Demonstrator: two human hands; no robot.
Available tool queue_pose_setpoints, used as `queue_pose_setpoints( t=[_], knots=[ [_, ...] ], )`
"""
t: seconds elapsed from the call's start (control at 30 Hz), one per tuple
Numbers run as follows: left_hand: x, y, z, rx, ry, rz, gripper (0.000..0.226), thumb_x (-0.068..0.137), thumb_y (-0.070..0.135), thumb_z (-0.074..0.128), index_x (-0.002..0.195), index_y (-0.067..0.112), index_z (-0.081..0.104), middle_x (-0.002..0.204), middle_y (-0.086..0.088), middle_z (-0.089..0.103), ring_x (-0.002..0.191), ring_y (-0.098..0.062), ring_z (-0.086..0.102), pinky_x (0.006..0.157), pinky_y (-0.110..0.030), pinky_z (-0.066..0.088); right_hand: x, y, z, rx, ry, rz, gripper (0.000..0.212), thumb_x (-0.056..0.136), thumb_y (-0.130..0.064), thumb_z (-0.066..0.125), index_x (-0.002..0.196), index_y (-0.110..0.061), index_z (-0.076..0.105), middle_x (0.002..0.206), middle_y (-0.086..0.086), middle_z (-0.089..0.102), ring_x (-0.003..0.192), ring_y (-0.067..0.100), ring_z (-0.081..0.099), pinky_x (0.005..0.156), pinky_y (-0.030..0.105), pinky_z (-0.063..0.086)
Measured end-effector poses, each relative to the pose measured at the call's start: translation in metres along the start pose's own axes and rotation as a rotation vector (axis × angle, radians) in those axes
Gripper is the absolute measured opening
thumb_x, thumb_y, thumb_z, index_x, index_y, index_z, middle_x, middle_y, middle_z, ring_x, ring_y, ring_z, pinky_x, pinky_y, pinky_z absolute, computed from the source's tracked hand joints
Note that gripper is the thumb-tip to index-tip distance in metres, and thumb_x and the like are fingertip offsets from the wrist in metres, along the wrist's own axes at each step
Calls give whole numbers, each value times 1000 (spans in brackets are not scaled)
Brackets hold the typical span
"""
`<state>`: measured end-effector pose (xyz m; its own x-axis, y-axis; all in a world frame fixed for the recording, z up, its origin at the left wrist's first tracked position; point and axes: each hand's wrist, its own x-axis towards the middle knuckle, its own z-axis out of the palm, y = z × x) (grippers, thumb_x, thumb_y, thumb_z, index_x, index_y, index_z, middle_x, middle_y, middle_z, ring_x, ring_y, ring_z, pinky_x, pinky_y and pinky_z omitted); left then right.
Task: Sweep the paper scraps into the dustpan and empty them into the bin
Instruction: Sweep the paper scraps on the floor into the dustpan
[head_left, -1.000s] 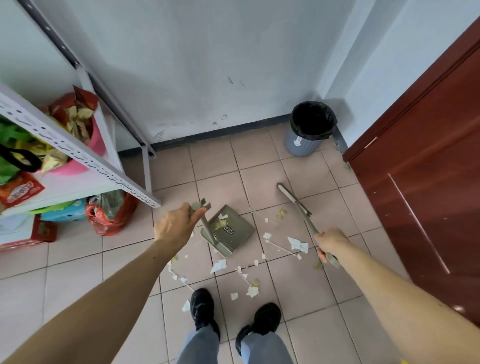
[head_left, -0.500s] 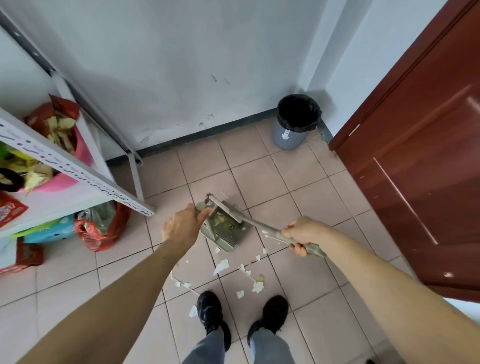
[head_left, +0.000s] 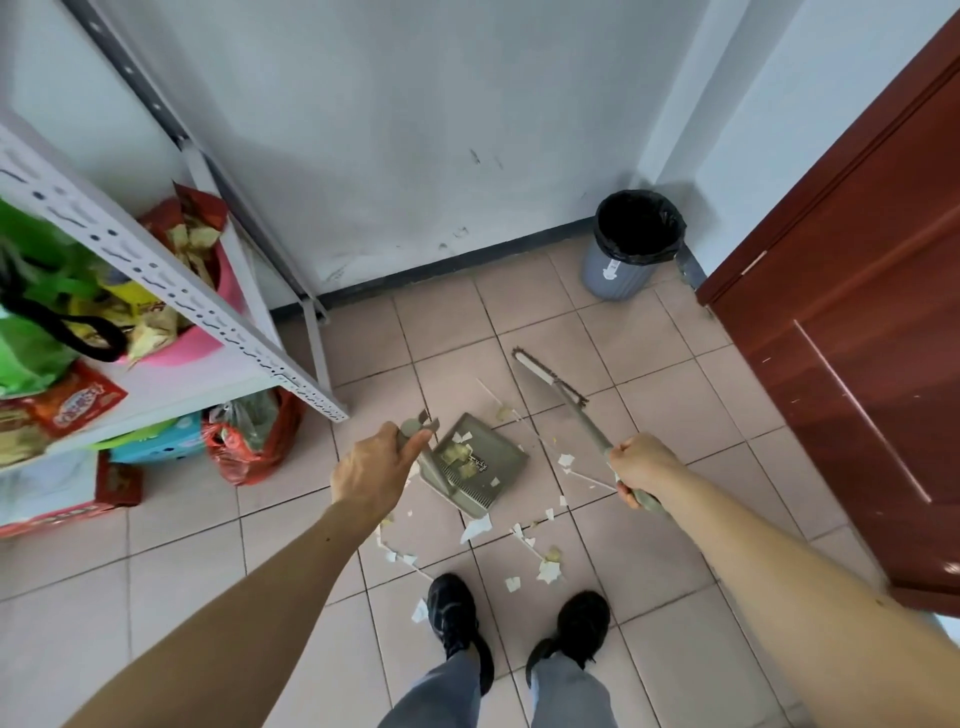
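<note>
A grey-green dustpan (head_left: 496, 457) rests on the tiled floor with several paper scraps inside. My left hand (head_left: 376, 470) grips its upright handle. My right hand (head_left: 638, 466) is closed on the handle of a grey broom (head_left: 558, 395), whose head points away toward the far right, lifted clear of the pan. White and yellowish paper scraps (head_left: 545, 564) lie scattered on the tiles between the dustpan and my black shoes (head_left: 457, 613). A grey bin (head_left: 628, 260) with a black liner stands in the far corner by the wall.
A white metal shelf rack (head_left: 218, 322) with bags and boxes stands at the left, a red bag (head_left: 249, 441) under it. A dark red door (head_left: 857, 338) closes off the right side. The wall runs behind the bin.
The broom swung from across the dustpan back out to the right and away. More scraps now lie inside the pan. My left hand kept hold of the dustpan handle.
</note>
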<state>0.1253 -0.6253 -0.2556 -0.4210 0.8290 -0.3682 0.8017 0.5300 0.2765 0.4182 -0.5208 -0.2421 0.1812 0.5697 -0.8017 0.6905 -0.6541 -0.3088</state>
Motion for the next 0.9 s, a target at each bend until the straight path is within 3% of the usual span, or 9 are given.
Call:
queue_pose_setpoints(
  t=[0.2, 0.43, 0.63, 0.8, 0.9],
  knots=[
    [-2, -8, 6, 83, -20, 13, 59, 90, 68, 28, 98, 14, 52, 83, -9, 61, 82, -32, 63, 59, -35, 43, -2, 15, 27, -147, -141, 8, 22, 99, -13, 48, 108, 2, 62, 57, 12, 52, 22, 13, 42, 31, 15, 36],
    [-2, 0, 11, 48, -38, 24, 58, 92, 66, 30, 98, 12, 51, 94, -14, 67, 89, -35, 64, 65, -36, 44, -52, 3, -11, -231, -320, -16, 20, 99, -17, 51, 113, -7, 62, 68, 9, 51, 40, 12, 41, 36, 20, 35],
    [-13, 5, 11, -18, -31, 56, 52, 90, 68, 34, 84, 18, 45, 86, -12, 65, 83, -33, 63, 65, -36, 47, -58, 24, -30, -221, -226, -32, 28, 101, -18, 49, 118, 1, 60, 63, 11, 50, 38, 13, 40, 33, 18, 35],
    [-28, 15, 14, 6, -39, 86, 55, 88, 70, 33, 85, 18, 47, 85, -9, 65, 82, -32, 63, 67, -38, 51, -46, 66, -40, -60, -113, 37, 15, 102, -16, 48, 107, -8, 59, 66, 12, 48, 22, 9, 37, 29, 12, 30],
    [-42, 23, 20, 38, -35, 116, 54, 89, 69, 32, 86, 17, 46, 85, -9, 65, 80, -32, 63, 66, -38, 52, -33, 101, -48, 22, -43, 66, 19, 101, -18, 50, 101, -4, 62, 63, 11, 49, 22, 9, 38, 31, 13, 32]
  ],
)
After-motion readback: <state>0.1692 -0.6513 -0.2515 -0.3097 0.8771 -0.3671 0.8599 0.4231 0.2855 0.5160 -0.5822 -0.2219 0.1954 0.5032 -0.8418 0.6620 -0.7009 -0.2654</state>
